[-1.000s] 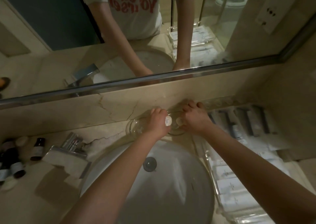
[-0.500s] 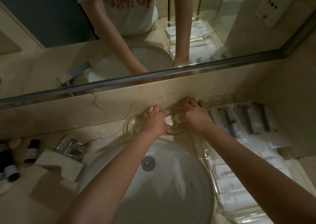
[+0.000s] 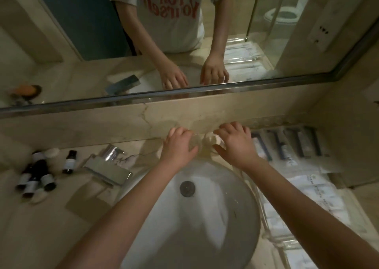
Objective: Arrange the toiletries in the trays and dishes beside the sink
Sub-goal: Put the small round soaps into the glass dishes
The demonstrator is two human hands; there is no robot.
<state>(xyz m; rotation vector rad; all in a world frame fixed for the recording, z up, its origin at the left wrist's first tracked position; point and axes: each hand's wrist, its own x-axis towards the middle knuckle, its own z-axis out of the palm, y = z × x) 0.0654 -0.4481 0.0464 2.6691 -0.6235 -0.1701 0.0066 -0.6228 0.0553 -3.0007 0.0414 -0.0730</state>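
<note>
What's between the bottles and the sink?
The chrome faucet, on the counter between the bottles and the sink; head view shows it.

Left hand (image 3: 178, 146): palm down, fingers loosely bent, close together, pointing forward.
Right hand (image 3: 235, 145): palm down, fingers spread and lightly bent, thumb out toward the left.
Both forearms: bare, stretched forward, converging; hands side by side, slightly apart.
</note>
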